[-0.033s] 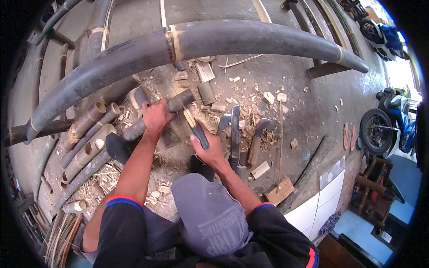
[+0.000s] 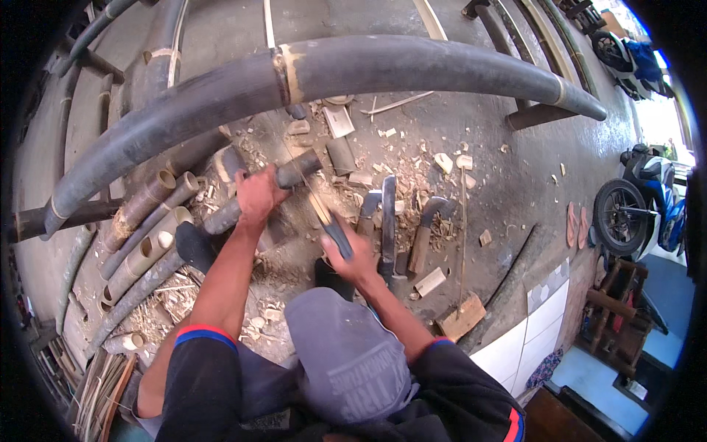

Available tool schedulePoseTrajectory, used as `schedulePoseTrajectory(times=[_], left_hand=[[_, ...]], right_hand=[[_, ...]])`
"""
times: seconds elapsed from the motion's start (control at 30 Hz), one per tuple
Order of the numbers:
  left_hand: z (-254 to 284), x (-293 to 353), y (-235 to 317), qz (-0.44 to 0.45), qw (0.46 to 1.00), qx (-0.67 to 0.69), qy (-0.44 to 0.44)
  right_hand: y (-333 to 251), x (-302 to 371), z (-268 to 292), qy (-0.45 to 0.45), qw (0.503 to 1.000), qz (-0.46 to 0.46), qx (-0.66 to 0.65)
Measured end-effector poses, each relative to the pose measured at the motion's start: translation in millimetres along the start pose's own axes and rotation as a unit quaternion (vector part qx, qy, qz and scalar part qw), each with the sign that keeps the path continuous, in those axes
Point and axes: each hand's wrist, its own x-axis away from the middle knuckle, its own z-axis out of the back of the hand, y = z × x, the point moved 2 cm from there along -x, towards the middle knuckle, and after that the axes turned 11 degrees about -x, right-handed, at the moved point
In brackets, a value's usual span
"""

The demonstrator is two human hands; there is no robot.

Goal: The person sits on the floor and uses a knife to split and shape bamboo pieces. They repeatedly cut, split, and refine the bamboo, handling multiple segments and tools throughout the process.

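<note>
My left hand [image 2: 258,195] is closed around a dark bamboo pole [image 2: 298,169] that lies slanting over the wood chips. Just right of that hand, a thin-bladed saw [image 2: 322,210] crosses the pole near its far end. My right hand [image 2: 350,254] grips the saw's black handle, slightly smeared by motion. How deep the blade sits in the bamboo cannot be made out. A long-bladed machete [image 2: 388,221] and a wooden-handled hatchet-like tool [image 2: 423,236] rest on the floor to the right of my right hand.
A thick dark bamboo beam [image 2: 412,66] spans the area ahead of my hands. Cut bamboo tubes [image 2: 143,199] are lined up at left. Chips and offcuts litter the floor [image 2: 508,177]. A wooden block [image 2: 460,317] lies at right, with a motorcycle [image 2: 637,210] farther off.
My right hand and the saw have drawn back toward me and slightly right. My left hand has stayed in place on the bamboo pole.
</note>
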Motion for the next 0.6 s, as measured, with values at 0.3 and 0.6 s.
schedulePoseTrajectory(times=[0.3,0.6], left_hand=[[7.3,-15.6,3.8,0.005,1.000,-0.006,-0.026],[11.1,-19.1,-13.1,-0.020,0.998,-0.006,-0.057]], right_hand=[[20.2,23.6,18.2,-0.024,0.997,-0.023,0.064],[5.7,59.5,26.5,-0.015,0.999,-0.042,0.009]])
